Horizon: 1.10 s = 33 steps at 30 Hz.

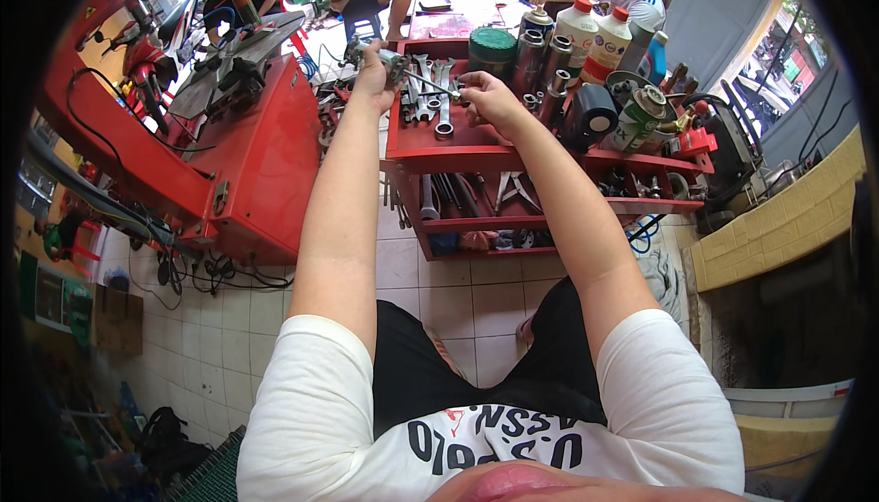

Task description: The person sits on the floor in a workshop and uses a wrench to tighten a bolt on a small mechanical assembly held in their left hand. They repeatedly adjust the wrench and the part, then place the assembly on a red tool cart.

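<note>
Over the left end of a red tool cart (412,147), my left hand (373,76) is closed round a grey metal part (392,63) of irregular shape, whose kind I cannot make out. From it a thin metal rod (428,83) slants toward my right hand (493,101). The right fingers are bent and pinch at the rod's near end; the exact grip is small and partly hidden. Under the rod, several combination wrenches (444,125) lie side by side on the cart's top.
Right of my hands stand a green tub (493,48), metal cylinders (528,61), white bottles (577,28) with red caps, a black box-shaped thing (589,119) and a green-white can (643,110). A red machine (261,163) stands left. Other people sit beyond the cart.
</note>
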Motion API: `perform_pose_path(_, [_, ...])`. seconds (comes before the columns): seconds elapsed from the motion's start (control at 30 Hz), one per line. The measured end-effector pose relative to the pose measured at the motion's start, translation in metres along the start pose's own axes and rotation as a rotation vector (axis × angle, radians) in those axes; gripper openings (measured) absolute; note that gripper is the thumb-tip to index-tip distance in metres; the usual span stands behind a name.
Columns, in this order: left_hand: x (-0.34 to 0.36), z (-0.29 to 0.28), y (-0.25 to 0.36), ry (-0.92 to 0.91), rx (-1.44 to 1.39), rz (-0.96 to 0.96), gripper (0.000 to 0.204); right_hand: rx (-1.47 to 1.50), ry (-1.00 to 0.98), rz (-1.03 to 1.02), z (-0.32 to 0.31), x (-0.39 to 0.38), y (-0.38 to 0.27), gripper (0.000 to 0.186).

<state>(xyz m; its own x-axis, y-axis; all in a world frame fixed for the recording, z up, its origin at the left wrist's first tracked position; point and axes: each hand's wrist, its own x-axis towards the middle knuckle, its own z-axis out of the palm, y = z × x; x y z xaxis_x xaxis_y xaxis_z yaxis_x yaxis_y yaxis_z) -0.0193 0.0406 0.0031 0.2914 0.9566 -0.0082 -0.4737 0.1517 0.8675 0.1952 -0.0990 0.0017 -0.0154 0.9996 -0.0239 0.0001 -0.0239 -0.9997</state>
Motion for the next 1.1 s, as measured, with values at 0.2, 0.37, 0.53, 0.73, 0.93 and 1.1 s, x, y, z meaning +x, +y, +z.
perform_pose_path(0.2, [-0.001, 0.0, 0.0, -0.001, 0.006, 0.009, 0.053, 0.008, -0.002, -0.031, 0.004, -0.003, 0.0, 0.041])
perform_pose_path(0.37, [-0.002, 0.001, 0.001, -0.007, -0.005, 0.024, 0.051, 0.036, -0.023, -0.032, 0.004, 0.0, -0.002, 0.034])
perform_pose_path(0.53, [-0.005, 0.007, 0.001, -0.025, 0.025, 0.036, 0.049, 0.104, -0.03, 0.0, 0.0, 0.002, 0.001, 0.032])
perform_pose_path(0.73, [-0.005, 0.002, 0.002, -0.014, 0.016, 0.036, 0.048, 0.122, -0.021, 0.052, 0.005, -0.003, -0.006, 0.03])
perform_pose_path(0.93, [-0.002, 0.001, 0.001, -0.006, 0.003, 0.029, 0.048, 0.156, -0.086, 0.065, 0.0, 0.0, -0.002, 0.038])
perform_pose_path(1.1, [-0.004, 0.003, 0.001, -0.007, 0.008, 0.027, 0.049, 0.062, 0.008, 0.042, 0.007, -0.003, -0.004, 0.038])
